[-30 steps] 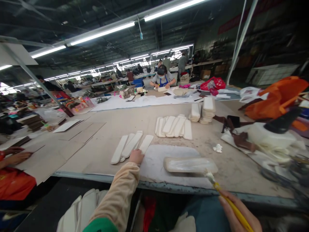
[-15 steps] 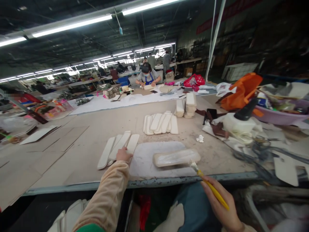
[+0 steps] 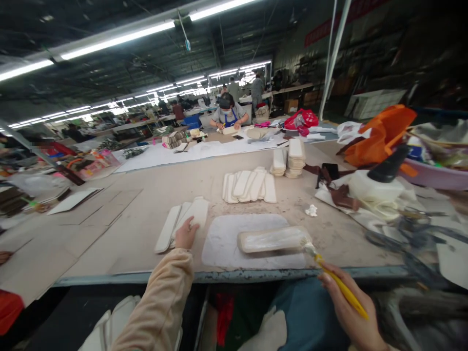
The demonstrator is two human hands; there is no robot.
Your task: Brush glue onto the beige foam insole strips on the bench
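Note:
My right hand (image 3: 353,302) is closed around the yellow handle of a brush (image 3: 341,287). The brush's whitish bristles touch the right end of an elongated, rounded pad (image 3: 274,240) with a wet-looking white streak along it. That pad lies on a white sheet (image 3: 219,243) near the table's front edge. To the left, my left hand (image 3: 186,235) rests on the near part of a small pile of off-white rounded strips (image 3: 195,210), thumb and forefinger apart. Its other fingers are partly hidden. Another strip (image 3: 168,229) lies at the pile's left side.
Overlapping strips (image 3: 250,185) and two stacks (image 3: 295,158) stand farther back. A white bottle with a black cap (image 3: 376,190), dark scissors-like tools (image 3: 409,239) and an orange bag (image 3: 383,136) crowd the right. Across the table a co-worker (image 3: 228,114) handles a pale piece.
The right-hand strip of the left pile has shifted left over the others, with my left hand beside it. The brush stays at the pad's right end. The whole view has shifted slightly.

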